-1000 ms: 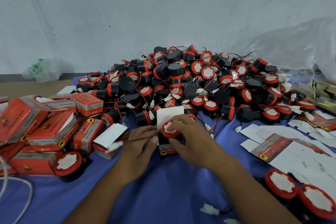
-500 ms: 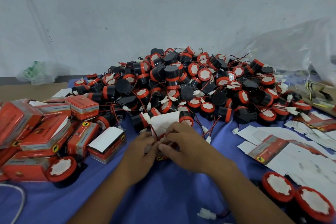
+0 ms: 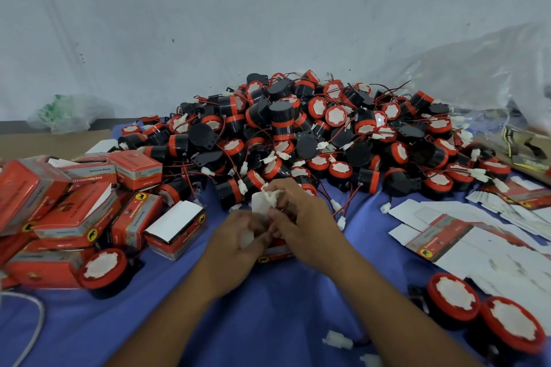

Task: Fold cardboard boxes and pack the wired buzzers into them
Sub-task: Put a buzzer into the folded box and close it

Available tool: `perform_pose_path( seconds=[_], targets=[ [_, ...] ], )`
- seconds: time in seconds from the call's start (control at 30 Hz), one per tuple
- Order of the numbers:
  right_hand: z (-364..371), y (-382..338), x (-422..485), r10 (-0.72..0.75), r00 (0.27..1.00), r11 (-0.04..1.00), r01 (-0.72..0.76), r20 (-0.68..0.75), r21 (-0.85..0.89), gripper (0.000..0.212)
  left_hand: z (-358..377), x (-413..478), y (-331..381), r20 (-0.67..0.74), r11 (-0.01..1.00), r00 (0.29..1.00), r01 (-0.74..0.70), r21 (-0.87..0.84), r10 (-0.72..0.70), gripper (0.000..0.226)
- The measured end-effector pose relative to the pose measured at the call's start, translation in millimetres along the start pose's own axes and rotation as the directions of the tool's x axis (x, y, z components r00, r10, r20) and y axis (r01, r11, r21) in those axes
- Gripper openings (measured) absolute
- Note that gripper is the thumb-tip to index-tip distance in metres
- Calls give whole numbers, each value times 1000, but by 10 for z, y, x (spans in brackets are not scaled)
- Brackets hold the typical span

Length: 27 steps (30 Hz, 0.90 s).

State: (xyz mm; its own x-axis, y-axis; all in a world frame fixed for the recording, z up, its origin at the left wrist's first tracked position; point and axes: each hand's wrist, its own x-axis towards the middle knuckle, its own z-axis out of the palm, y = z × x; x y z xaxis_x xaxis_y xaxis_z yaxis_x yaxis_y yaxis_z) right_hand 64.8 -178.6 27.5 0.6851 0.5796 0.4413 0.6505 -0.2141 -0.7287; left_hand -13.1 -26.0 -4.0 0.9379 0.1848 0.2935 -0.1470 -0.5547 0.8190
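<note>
A small red cardboard box (image 3: 275,252) stands on the blue cloth between my hands, mostly hidden by them. My left hand (image 3: 238,243) grips its left side. My right hand (image 3: 301,219) curls over its open top, where its fingers pinch the white connector (image 3: 272,197) and the wire of the buzzer inside. The box's white flap (image 3: 258,202) stands up behind the fingers. A big heap of black and red wired buzzers (image 3: 313,134) lies just beyond the box.
Several packed red boxes (image 3: 74,202) are piled at the left, with a loose buzzer (image 3: 103,271) in front of them. Flat unfolded box blanks (image 3: 477,232) lie at the right. Two buzzers (image 3: 483,316) sit at the near right. A clear plastic bag (image 3: 492,74) bulges at the far right.
The buzzer that my right hand held over the box has gone down inside it. Both hands have closed in over the box top, and the wire with its connector is gathered there.
</note>
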Motion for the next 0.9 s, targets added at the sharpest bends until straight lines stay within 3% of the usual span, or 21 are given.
perform_pose_path(
  seconds=[0.17,0.23,0.5,0.6,0.67,0.8,0.9],
  targets=[
    [19,14,-16,-128,992,990,128,-4,-65,12,53,32,-5,-126,936,961,200,-290,-245,38],
    [43,5,-18,-198,980,974,198,8,-108,15,71,57,-14,-131,897,944,235,-374,-302,42],
    [65,40,-23,-173,975,955,200,137,-220,18,57,55,-49,-28,790,950,242,-563,-311,57],
    [39,64,-24,-168,960,937,225,223,-267,19,22,74,-37,22,640,933,263,-722,-358,73],
    [25,85,-29,-151,953,935,225,264,-275,23,16,77,-12,0,580,916,253,-774,-400,72],
    [24,106,-50,-181,934,891,288,308,-351,30,46,10,25,-221,795,907,173,-581,-359,44],
    [13,95,-55,-156,925,862,299,347,-409,26,36,-48,58,-244,919,953,74,-388,-180,27]
  ],
)
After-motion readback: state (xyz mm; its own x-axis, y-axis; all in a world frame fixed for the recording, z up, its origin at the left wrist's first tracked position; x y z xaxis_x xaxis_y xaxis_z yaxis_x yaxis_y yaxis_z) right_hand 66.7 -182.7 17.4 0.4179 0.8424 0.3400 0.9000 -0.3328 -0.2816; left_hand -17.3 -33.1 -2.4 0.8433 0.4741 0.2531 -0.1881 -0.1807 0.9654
